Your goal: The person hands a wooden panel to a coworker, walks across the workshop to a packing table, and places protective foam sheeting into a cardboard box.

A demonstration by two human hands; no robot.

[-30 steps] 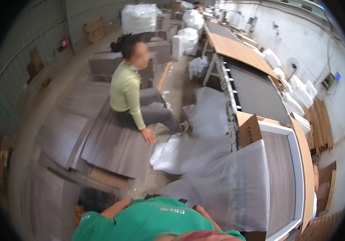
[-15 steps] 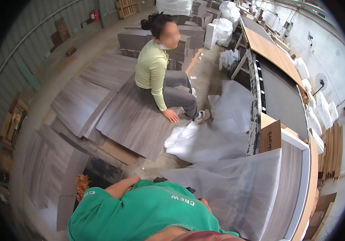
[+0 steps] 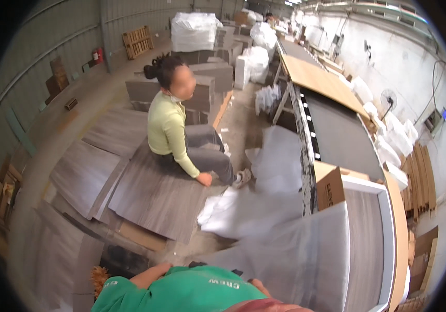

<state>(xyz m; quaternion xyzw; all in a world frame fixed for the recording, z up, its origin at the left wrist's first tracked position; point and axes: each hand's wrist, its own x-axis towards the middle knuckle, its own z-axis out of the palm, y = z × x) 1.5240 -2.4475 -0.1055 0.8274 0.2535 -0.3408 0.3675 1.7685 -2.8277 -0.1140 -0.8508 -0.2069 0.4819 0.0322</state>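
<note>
Beside the counter, translucent wrapping sheet could tear if trodden; left hand, right hand mostly hidden, grip undeterminable.

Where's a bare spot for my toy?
The dark belt, between the tan board and white-rimmed panel; also the near end of the grey panel, beside the seated person. Crowded: the pale wall, lined with white bundles.

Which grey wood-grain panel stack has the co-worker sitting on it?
The panel stack closest to the white floor sheeting: the co-worker sits on its far part. The stacks farther left have nobody on them.
</note>
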